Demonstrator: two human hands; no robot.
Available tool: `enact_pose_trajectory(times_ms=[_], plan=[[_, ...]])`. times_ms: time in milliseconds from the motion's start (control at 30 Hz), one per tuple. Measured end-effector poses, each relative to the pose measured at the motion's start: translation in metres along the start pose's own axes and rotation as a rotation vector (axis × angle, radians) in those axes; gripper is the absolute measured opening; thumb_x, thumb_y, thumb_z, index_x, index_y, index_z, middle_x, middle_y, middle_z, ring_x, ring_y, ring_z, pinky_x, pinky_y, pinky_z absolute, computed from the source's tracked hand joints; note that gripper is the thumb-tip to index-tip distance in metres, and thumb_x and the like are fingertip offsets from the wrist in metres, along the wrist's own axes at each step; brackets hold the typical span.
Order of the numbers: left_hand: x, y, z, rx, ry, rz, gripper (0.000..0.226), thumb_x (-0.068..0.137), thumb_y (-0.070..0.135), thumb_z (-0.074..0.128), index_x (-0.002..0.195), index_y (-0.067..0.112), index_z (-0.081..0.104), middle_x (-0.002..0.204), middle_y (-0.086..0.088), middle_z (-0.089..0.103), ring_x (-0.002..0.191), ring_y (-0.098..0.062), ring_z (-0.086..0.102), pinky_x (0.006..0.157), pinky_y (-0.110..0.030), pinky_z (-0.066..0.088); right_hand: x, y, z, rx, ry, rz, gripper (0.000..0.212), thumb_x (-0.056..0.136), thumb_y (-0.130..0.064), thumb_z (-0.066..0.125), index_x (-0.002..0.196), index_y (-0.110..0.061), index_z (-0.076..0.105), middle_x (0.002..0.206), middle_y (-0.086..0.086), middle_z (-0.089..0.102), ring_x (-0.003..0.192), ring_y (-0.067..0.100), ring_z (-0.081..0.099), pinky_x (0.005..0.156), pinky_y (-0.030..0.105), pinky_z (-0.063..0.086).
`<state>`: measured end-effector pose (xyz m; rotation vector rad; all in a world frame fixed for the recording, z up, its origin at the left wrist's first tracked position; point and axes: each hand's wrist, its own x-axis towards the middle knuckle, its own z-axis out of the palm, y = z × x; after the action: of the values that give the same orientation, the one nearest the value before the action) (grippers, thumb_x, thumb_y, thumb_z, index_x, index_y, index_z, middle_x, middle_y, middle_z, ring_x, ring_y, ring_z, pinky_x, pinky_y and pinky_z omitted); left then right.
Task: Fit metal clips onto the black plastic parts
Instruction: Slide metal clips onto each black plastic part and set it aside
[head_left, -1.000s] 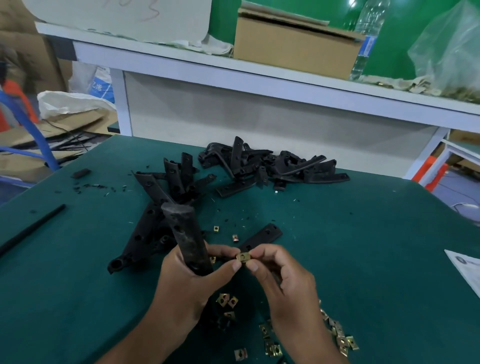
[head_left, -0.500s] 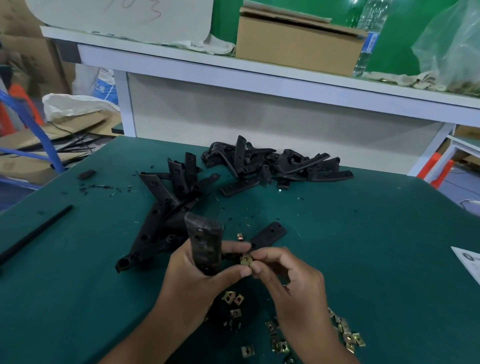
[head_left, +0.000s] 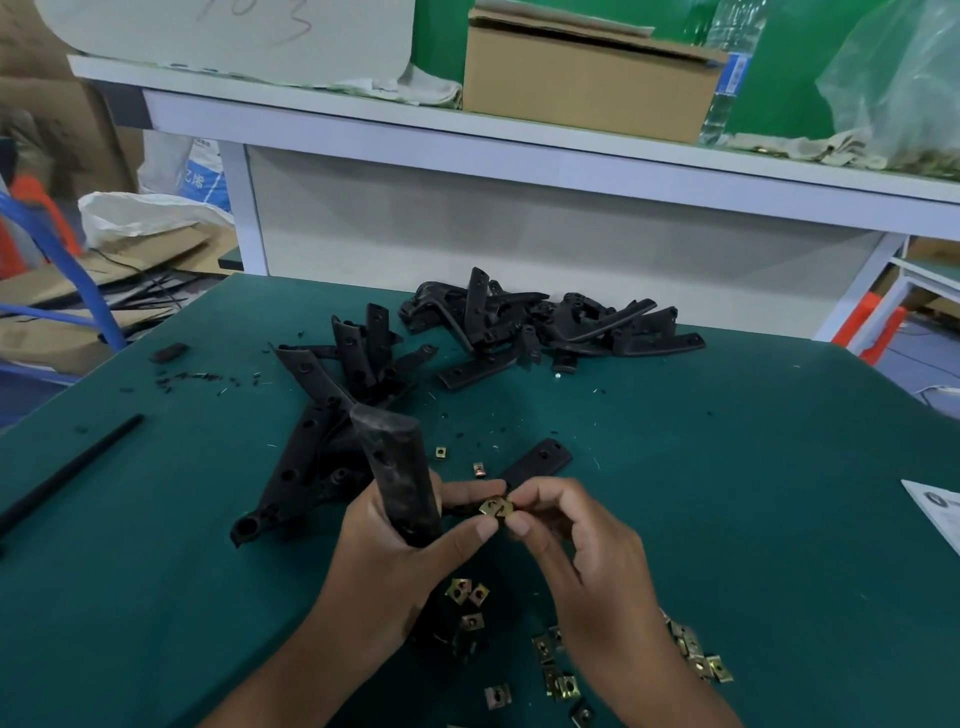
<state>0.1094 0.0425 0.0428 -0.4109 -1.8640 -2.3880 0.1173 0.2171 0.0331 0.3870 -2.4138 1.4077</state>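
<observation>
My left hand (head_left: 400, 561) grips a black plastic part (head_left: 397, 475) that stands nearly upright over the green table. A small brass-coloured metal clip (head_left: 497, 507) is pinched between the fingertips of my right hand (head_left: 576, 551), and my left thumb and forefinger touch it too. The clip sits just right of the part's lower end. Several loose clips (head_left: 470, 597) lie on the table below my hands, with more by my right wrist (head_left: 701, 660).
Two heaps of black plastic parts lie beyond my hands, one at the left (head_left: 332, 415) and one further back (head_left: 545, 327). A single flat black part (head_left: 537, 460) lies near my fingers. A black rod (head_left: 67, 475) lies far left, a paper sheet (head_left: 935, 512) at the right edge.
The black part in my left hand has tipped back more upright after dipping lower. Both hands stay together on the clip, which has turned slightly between the fingertips.
</observation>
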Motion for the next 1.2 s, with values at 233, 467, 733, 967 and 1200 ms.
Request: enact_pose_trajectory(times_ms=[233, 467, 733, 967, 1200], plan=[[0.006, 0.0, -0.007, 0.031, 0.128, -0.022, 0.027, 0.065, 0.012, 0.082, 0.064, 0.037, 0.071, 0.082, 0.006, 0.075, 0.1, -0.018, 0.072, 0.078, -0.023, 0.058, 0.001, 0.003, -0.003, 0.05, -0.004, 0.041, 0.018, 0.09, -0.064, 0.053, 0.1, -0.05, 0.059, 0.095, -0.018, 0.069, 0.091, 0.006, 0.066, 0.071, 0.012, 0.047], [0.004, -0.006, 0.0, 0.03, 0.057, -0.131, 0.034, 0.085, -0.018, 0.063, 0.079, 0.002, 0.037, 0.092, -0.014, 0.078, 0.065, -0.004, 0.07, 0.058, -0.01, 0.049, 0.002, 0.008, -0.009, 0.027, -0.22, 0.078, 0.014, 0.098, -0.03, 0.064, 0.098, -0.044, 0.06, 0.091, -0.017, 0.069, 0.086, 0.005, 0.066, 0.068, 0.015, 0.048], [0.004, -0.008, 0.002, 0.023, 0.042, -0.165, 0.029, 0.088, -0.015, 0.063, 0.079, 0.003, 0.041, 0.077, -0.023, 0.074, 0.046, -0.001, 0.059, 0.048, -0.011, 0.046, -0.002, 0.009, -0.012, -0.261, -0.305, 0.001, 0.011, 0.091, -0.052, 0.058, 0.095, -0.042, 0.058, 0.094, -0.021, 0.061, 0.087, 0.003, 0.061, 0.068, 0.022, 0.05], [0.003, -0.021, -0.005, 0.094, -0.022, -0.229, 0.026, 0.076, 0.022, 0.08, 0.072, 0.012, 0.057, 0.055, 0.003, 0.05, 0.046, -0.004, 0.046, 0.048, -0.014, 0.038, -0.001, 0.01, -0.008, -0.195, -0.101, -0.152, 0.018, 0.093, -0.049, 0.067, 0.111, -0.046, 0.065, 0.11, -0.023, 0.059, 0.098, 0.006, 0.06, 0.079, 0.009, 0.042], [0.002, -0.016, -0.008, 0.043, -0.174, -0.274, 0.012, 0.089, 0.036, 0.07, 0.081, 0.027, 0.069, 0.076, 0.005, 0.068, 0.07, -0.008, 0.063, 0.064, -0.017, 0.05, 0.003, 0.003, -0.009, -0.128, -0.097, -0.162, 0.003, 0.094, -0.039, 0.067, 0.095, -0.036, 0.068, 0.096, -0.019, 0.065, 0.094, 0.006, 0.066, 0.075, 0.011, 0.045]])
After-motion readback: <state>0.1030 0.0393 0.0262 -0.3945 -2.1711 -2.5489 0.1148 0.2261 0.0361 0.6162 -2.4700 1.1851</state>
